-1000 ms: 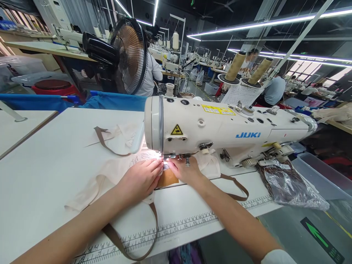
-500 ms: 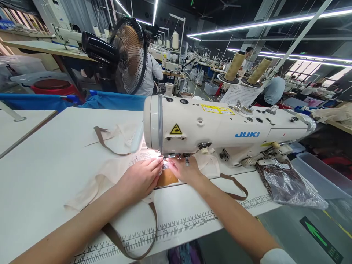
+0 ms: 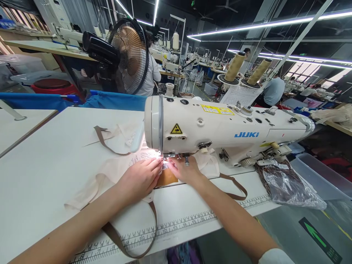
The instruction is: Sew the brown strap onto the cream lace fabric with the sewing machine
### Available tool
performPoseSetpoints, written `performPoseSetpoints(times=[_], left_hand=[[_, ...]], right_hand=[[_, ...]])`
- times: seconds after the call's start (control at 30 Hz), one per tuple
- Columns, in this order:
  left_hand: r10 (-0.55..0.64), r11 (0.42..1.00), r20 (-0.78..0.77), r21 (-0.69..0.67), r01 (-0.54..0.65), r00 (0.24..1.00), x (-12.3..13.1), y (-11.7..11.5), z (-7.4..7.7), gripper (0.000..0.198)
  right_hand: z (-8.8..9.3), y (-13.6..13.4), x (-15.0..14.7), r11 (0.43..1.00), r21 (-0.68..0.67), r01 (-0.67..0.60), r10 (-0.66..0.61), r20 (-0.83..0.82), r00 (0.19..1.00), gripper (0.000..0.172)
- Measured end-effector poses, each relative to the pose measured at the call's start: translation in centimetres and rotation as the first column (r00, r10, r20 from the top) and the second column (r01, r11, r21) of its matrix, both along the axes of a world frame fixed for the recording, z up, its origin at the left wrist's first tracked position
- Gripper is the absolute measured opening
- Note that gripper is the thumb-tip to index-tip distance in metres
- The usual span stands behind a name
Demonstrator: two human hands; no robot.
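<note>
Both hands work at the lit needle area of a white sewing machine (image 3: 192,121). My left hand (image 3: 141,178), fingers drawn together, grips a cream lace-trimmed garment (image 3: 108,172) just left of the presser foot. From the right, my right hand (image 3: 185,170) pinches the cloth under the machine head, its fingertips partly hidden. Between the hands shows an orange-brown plate (image 3: 167,178) on the machine bed. A brown strap (image 3: 114,236) loops down over the table's front edge, and another brown strap (image 3: 236,183) curls at the right. The stitching point is mostly covered by my fingers.
A printed ruler (image 3: 176,230) runs along the front of the white table (image 3: 33,183). Beside the machine lies a plastic bag (image 3: 291,185) of dark material, next to a clear bin (image 3: 321,176). A black fan (image 3: 128,57) and thread cones (image 3: 234,66) stand behind; other people sit farther off.
My hands and the garment look nearly unmoved. In the background, a standing person has shifted slightly; the view has moved very little.
</note>
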State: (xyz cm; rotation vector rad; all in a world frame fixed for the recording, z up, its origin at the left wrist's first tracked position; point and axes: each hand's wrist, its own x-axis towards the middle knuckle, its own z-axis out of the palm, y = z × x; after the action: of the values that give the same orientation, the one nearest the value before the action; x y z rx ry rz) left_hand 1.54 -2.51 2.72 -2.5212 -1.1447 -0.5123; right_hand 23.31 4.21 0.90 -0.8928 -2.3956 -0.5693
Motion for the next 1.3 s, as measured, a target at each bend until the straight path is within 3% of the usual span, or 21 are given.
performPoseSetpoints(times=[0.3,0.53,1.3], left_hand=[[0.001,0.997,0.040,-0.077,0.002,0.999,-0.1,0.1,-0.1,0.044],[0.008,1.000,-0.015,-0.004,-0.008,1.000,0.0,0.0,0.0,0.044],[0.059,0.998,-0.053,0.000,-0.059,0.997,0.2,-0.7,0.5,0.034]], right_hand=[[0.6,-0.3,0.1,0.996,-0.087,0.026,-0.018,0.093,0.996,0.020],[0.5,-0.3,0.0,0.999,-0.041,0.010,-0.009,0.022,1.000,0.020],[0.8,-0.4,1.4,0.998,-0.055,0.035,-0.024,0.180,0.983,0.030]])
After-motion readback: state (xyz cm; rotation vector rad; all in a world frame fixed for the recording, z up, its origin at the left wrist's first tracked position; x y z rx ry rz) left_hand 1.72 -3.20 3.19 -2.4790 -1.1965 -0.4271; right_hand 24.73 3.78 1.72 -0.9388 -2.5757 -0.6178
